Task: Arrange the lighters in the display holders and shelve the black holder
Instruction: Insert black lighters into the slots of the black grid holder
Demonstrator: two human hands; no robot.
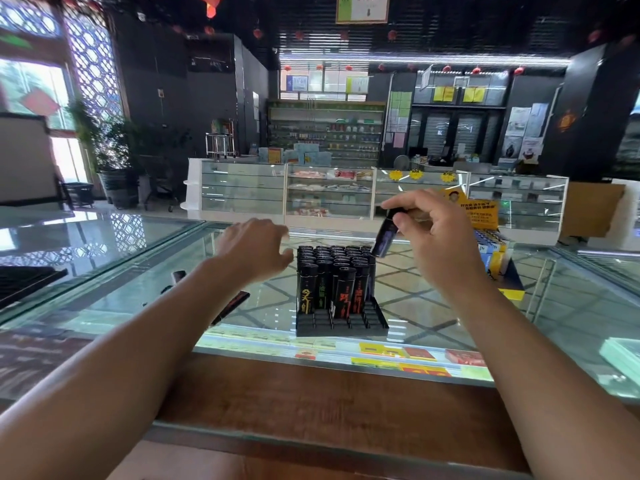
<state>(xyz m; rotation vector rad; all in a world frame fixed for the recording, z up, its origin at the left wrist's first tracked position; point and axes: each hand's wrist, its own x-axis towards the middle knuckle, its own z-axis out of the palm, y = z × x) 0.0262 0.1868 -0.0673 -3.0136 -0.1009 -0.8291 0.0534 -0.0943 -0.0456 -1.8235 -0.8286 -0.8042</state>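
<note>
Your right hand (434,237) grips a dark lighter (383,239), tilted over the black holder (341,320). Your left hand (254,249) hovers loose and empty at the holder's ten o'clock, above the glass counter (104,271).

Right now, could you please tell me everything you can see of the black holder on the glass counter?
The black holder is a low tray, apparently plastic, divided into small slots. It stands flat on the glass counter, between the two hands. Upright black lighters fill its back rows, with four in the row before the empty front slots. Neither hand touches it; the right hand holds another lighter tilted above its far right corner.
</note>
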